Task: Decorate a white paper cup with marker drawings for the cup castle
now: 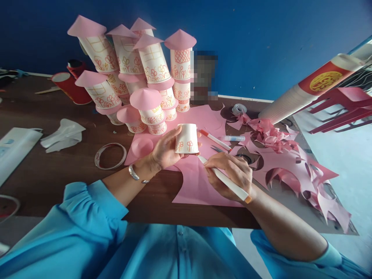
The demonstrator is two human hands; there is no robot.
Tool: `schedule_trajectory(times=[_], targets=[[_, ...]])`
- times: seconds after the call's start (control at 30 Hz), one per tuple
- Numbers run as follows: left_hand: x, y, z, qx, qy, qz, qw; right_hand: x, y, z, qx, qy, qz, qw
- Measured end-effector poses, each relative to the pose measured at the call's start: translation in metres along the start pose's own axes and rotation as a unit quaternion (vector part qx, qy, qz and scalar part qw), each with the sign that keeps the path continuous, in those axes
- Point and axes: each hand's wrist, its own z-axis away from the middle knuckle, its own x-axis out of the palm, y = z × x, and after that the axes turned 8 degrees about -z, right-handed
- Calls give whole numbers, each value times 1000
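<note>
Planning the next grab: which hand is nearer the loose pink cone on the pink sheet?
Left. The left hand, holding the cup, is just right of the cone; the right hand, holding the marker, is farther right.

Matt paper cup [186, 135], smooth plastic marker [229, 184]

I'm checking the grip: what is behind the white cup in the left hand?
Past the edges of the white cup, parts of the left hand and pink paper show; the cup hides whatever is directly behind.
</note>
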Motion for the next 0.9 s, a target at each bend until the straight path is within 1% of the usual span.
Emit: schedule_trajectory(times=[0.1, 0.23, 0.43, 0.73, 0.9], targets=[[-1, 0, 0, -4, -11, -14, 1000, 0, 0, 1, 1, -2, -7, 1000], [-3, -1, -1, -4, -11, -20, 1000, 1, 1, 3, 8, 3, -13, 1000], [-3, -9, -1, 22, -16, -26, 999, 3, 1, 5, 24, 23, 0, 999], [-2, -13, 0, 35, -26, -85, 995, 5, 1, 5, 31, 21, 31, 999], [-3, -16, 0, 44, -19, -99, 994, 5, 1, 5, 37, 17, 33, 999]])
